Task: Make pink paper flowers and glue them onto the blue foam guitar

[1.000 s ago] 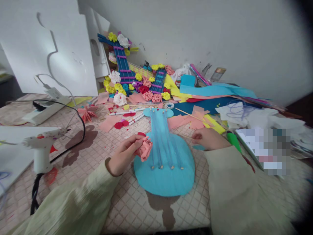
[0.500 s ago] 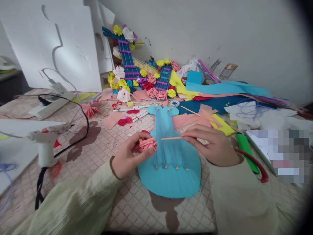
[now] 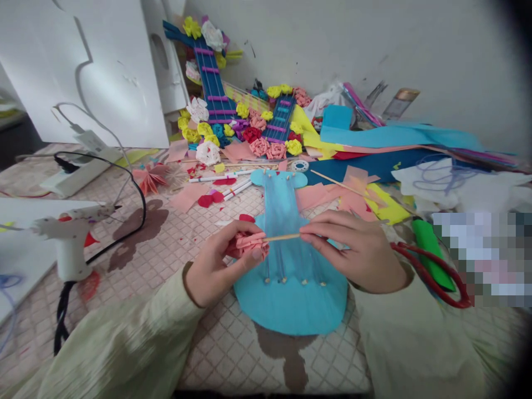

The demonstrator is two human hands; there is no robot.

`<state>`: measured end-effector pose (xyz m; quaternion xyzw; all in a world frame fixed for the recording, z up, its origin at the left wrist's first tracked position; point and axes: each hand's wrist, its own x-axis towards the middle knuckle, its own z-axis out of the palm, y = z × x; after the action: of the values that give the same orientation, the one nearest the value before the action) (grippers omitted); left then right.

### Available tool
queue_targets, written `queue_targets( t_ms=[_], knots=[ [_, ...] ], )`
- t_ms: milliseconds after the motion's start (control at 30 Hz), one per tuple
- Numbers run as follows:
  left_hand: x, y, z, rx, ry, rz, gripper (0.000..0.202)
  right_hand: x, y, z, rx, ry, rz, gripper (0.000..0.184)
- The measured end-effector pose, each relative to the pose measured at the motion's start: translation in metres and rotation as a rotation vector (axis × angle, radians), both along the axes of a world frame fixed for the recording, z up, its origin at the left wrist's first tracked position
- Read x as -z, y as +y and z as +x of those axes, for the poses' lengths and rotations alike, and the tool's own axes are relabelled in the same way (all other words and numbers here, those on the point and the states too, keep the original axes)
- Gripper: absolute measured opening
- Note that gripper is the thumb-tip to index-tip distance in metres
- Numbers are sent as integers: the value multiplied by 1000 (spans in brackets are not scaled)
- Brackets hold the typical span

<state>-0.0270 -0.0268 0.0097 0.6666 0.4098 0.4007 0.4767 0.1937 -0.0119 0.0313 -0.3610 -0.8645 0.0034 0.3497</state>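
Note:
Between the thumb and fingers of my left hand [image 3: 222, 263] is a pink crepe-paper flower [image 3: 249, 245], its folds partly covered by the fingers. My right hand [image 3: 353, 249] pinches a thin wooden stick [image 3: 283, 237] held level. The stick's left tip meets the flower's edge; whether it goes inside I cannot tell. Both hands are over a light-blue guitar-shaped cutout [image 3: 291, 310], which lies on the table with clear strings running down it to several small pegs near its lower end.
A white hot glue gun [image 3: 72, 238] stands at left by a power strip [image 3: 81, 169]. Red-handled scissors [image 3: 436, 277] and a green object [image 3: 432, 255] lie at right. Behind are paper flowers, two dark-blue guitar necks [image 3: 214, 83], paper scraps and blue paper strips [image 3: 386, 136].
The stick in my right hand has moved left, from a gap beside the flower to touching it. My left hand still holds the flower. The camera view has shifted slightly.

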Motion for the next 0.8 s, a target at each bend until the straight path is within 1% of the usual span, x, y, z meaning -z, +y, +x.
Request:
queue_targets(
  t_ms=[200, 367, 467, 567, 700, 800],
  knots=[
    [2, 0, 0, -7, 28, 9, 20, -1, -2, -1, 38, -16, 48, 7],
    [4, 2, 0, -16, 89, 72, 22, -1, -4, -3, 66, -59, 87, 9],
    [3, 2, 0, -37, 119, 114, 24, 1, -4, -3, 29, -76, 28, 10],
    [1, 1, 0, -29, 125, 112, 23, 2, -4, -3, -1, -69, -20, 11],
    [0, 1, 1, 13, 150, 70, 22, 1, -3, -2, 25, -90, 36, 11],
    [0, 1, 1, 14, 137, 71, 22, 1, -3, -2, 0, -126, 18, 14]
  ],
)
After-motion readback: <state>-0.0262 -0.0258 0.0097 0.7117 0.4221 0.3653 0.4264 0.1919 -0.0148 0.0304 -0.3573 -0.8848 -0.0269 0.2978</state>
